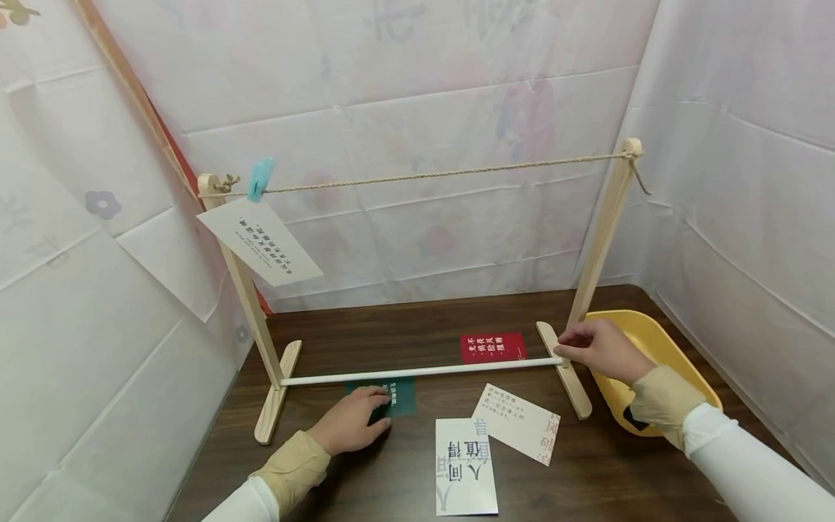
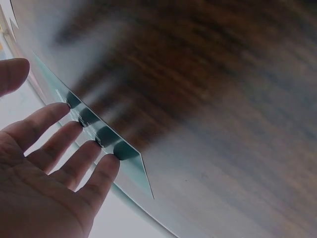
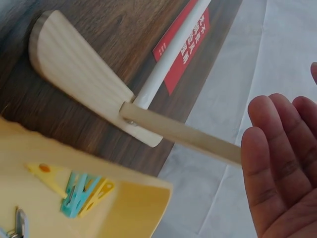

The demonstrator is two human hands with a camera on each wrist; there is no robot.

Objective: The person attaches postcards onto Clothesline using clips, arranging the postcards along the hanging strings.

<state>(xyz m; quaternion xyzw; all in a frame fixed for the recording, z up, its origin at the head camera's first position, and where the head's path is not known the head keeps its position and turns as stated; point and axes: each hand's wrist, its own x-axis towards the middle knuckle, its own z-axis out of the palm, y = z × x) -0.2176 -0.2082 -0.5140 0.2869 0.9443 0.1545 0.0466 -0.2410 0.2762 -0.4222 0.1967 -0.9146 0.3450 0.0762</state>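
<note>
My left hand [image 1: 349, 420] lies palm down near the rack's lower bar, fingers spread. Its fingertips touch a dark green card [image 1: 404, 397] with white writing that lies flat on the table, partly covered by the hand. Beside the right wooden post [image 1: 596, 254], my right hand [image 1: 600, 348] hovers over the yellow basin's near rim [image 1: 694, 370]. In the right wrist view its fingers are extended with nothing between them. The basin holds yellow and blue clothespins [image 3: 81, 196]. On the rope [image 1: 417, 175], a light-blue clothespin [image 1: 260, 180] clips a white card [image 1: 261, 243], which hangs tilted.
Behind the white lower bar [image 1: 430, 371] lies a red card [image 1: 479, 350]. Two white cards with writing, one nearer [image 1: 466, 493] and one angled [image 1: 518, 424], overlap at the front. Wooden feet [image 1: 277, 413] stick out at both rack ends. Pale cloth [image 1: 417, 246] surrounds the table.
</note>
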